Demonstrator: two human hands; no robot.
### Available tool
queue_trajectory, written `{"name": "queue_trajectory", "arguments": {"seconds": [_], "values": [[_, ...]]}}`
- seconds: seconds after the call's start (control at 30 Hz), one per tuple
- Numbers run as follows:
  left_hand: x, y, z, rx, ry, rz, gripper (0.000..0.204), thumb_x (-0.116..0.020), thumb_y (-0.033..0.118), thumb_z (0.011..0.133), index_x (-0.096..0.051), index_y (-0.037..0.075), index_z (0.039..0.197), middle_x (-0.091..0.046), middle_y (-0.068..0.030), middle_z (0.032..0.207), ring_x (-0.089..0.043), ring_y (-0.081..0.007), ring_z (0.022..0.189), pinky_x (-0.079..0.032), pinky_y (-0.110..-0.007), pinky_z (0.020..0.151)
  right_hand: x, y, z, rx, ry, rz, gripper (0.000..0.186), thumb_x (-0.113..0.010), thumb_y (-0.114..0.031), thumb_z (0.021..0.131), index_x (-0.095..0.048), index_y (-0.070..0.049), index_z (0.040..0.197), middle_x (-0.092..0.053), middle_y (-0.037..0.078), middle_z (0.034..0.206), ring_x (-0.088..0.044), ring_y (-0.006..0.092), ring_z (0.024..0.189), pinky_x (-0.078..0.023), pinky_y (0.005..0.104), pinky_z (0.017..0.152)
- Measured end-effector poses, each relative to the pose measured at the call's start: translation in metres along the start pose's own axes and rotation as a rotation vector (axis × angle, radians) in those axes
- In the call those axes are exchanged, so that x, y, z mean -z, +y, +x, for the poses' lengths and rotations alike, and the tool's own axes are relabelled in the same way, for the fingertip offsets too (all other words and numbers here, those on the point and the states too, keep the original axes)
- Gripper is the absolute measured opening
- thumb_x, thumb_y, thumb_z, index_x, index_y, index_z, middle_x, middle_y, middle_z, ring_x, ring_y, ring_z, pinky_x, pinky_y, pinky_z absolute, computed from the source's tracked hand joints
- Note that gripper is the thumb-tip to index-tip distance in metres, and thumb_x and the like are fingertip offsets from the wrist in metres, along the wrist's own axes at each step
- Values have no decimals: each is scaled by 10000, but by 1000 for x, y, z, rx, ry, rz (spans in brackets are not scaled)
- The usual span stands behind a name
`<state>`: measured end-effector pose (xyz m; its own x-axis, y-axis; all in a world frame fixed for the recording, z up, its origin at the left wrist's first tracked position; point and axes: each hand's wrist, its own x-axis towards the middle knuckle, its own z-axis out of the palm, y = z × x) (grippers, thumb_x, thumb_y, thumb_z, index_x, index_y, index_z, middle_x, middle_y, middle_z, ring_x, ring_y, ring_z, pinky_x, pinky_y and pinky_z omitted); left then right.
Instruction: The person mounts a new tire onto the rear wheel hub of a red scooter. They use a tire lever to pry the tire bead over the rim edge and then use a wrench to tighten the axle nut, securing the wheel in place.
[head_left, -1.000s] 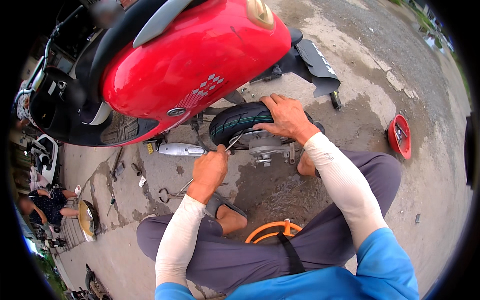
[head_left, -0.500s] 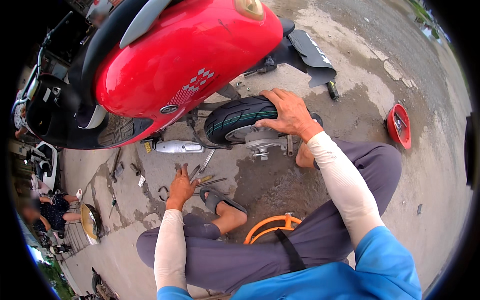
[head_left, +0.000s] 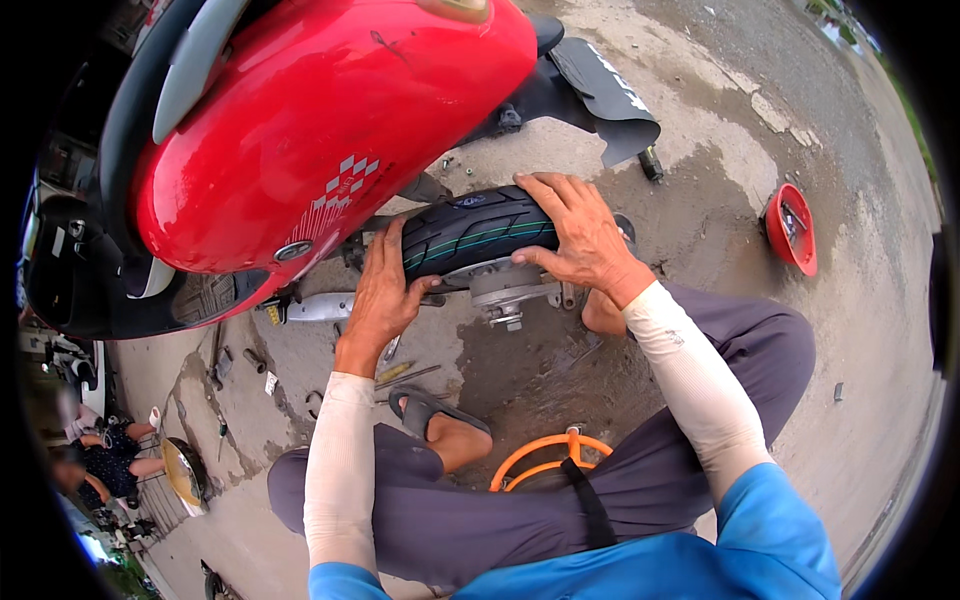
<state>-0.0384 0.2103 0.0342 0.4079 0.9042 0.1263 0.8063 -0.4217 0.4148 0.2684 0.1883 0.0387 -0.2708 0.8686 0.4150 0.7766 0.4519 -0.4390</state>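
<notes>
Small black rubber scooter tyre [head_left: 478,232], long axis left-right mid-frame, is clasped between left hand [head_left: 385,290] and right hand [head_left: 578,232].

Soft, even daylight fills the scene, bright without harsh shadows. A mild sheen lies on the red scooter body [head_left: 330,150]. The centre is sharp; straight edges bend toward the black rim, and the far left edge looks blurred, perhaps from the lens.
</notes>
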Motion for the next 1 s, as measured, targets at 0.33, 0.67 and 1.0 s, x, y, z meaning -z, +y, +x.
{"name": "queue_trajectory", "arguments": {"seconds": [0.33,0.67,1.0], "values": [[11,40,33,-134,-8,-112,943,-929,218,664,-440,14,1443,-567,-266,1365,-550,-457,1275,-444,-500,1099,10,37,-28,-155,-11,216,891,-850,-423,772,-452,-61,1482,-533,202,1418,-505,407,1331,-401,487,1139],[19,31,40,-111,-113,-44,909,-933,226,647,-489,-14,1402,-608,-234,1319,-580,-421,1250,-460,-469,1085,130,-49,35,445,653,-45,953,-730,-677,807,-539,16,1432,-593,205,1404,-591,380,1288,-453,483,1108],[17,43,46,-161,-124,-123,962,-962,215,593,-494,-10,1403,-616,-266,1301,-592,-439,1241,-481,-477,1061,-11,9,5,-56,148,37,678,-637,-567,937,-609,-7,1319,-661,203,1238,-607,388,1171,-442,485,1053]]}}
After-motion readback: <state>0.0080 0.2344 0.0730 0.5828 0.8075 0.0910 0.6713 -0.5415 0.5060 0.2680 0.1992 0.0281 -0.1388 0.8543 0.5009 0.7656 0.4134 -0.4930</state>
